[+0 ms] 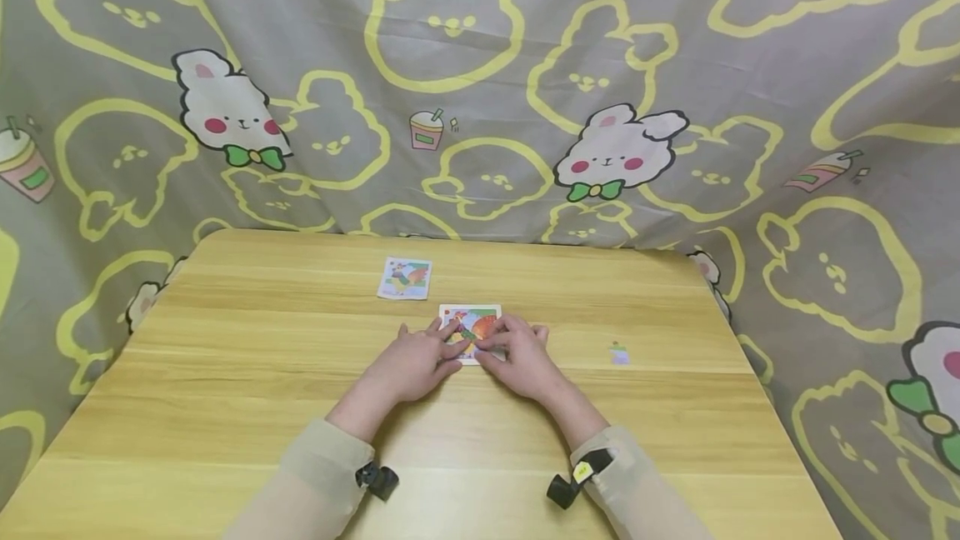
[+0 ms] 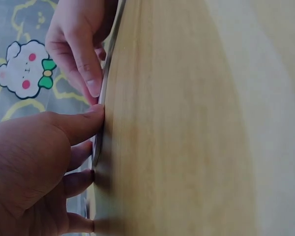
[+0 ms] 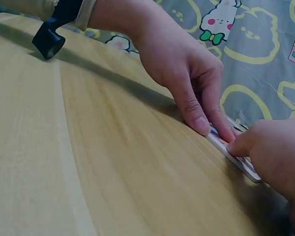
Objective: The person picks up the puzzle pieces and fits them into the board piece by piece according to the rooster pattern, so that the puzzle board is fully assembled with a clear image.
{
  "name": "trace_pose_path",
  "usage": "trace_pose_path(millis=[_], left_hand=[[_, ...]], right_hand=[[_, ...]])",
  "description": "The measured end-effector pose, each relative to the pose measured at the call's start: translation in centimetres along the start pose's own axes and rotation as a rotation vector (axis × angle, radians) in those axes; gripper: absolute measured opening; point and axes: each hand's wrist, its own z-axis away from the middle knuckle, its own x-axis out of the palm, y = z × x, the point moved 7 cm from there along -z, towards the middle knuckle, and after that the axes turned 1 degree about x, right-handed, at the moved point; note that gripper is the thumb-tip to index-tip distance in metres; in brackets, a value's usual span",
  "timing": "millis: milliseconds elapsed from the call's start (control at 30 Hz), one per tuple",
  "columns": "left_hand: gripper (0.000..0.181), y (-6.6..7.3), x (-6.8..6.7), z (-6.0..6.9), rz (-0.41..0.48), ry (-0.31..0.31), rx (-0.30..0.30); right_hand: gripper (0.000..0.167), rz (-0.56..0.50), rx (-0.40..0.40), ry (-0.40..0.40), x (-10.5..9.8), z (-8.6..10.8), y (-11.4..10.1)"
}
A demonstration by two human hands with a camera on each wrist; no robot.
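A small flat picture board (image 1: pixel 470 320), like a jigsaw puzzle with a colourful bird and a white border, lies on the wooden table. My left hand (image 1: pixel 415 362) rests at its left side, forefinger reaching over the picture and thumb by the near edge. From the right, my right hand (image 1: pixel 521 359) touches the board's middle with its fingertips. Both hands partly cover the picture. In the right wrist view the board (image 3: pixel 254 175) shows as a thin slab under the fingers. No separate piece can be made out between the fingertips.
A paper card (image 1: pixel 405 278) with a similar bird picture lies farther back, left of the board. One small loose piece (image 1: pixel 619 353) lies to the right of my right hand. Behind the table (image 1: pixel 300 298) hangs a grey patterned curtain (image 1: pixel 480 115).
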Motion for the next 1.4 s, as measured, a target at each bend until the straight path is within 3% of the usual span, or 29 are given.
trace_pose_path(millis=[133, 400, 633, 833, 1100, 1400], left_hand=[[0.044, 0.2, -0.2, 0.0, 0.0, 0.0, 0.003], [0.044, 0.2, -0.4, 0.0, -0.019, 0.011, 0.01], [0.047, 0.1, -0.4, 0.0, -0.01, 0.007, -0.006], [0.043, 0.3, -0.6, -0.1, -0.018, 0.021, 0.007], [0.042, 0.3, -0.6, -0.2, -0.017, 0.027, 0.013], [0.043, 0.5, -0.7, -0.1, -0.06, 0.024, 0.016]], right_hand=[[0.019, -0.001, 0.006, 0.017, -0.1, 0.1, 0.0], [0.03, -0.003, -0.069, -0.025, -0.8, 0.8, -0.4], [0.027, -0.028, -0.093, 0.039, -4.9, 2.8, 0.9], [0.025, -0.002, -0.108, 0.139, -9.1, 5.9, 3.5], [0.029, 0.062, -0.034, 0.25, -13.8, 9.4, 7.3], [0.042, 0.131, 0.125, 0.173, -15.5, 11.5, 10.5]])
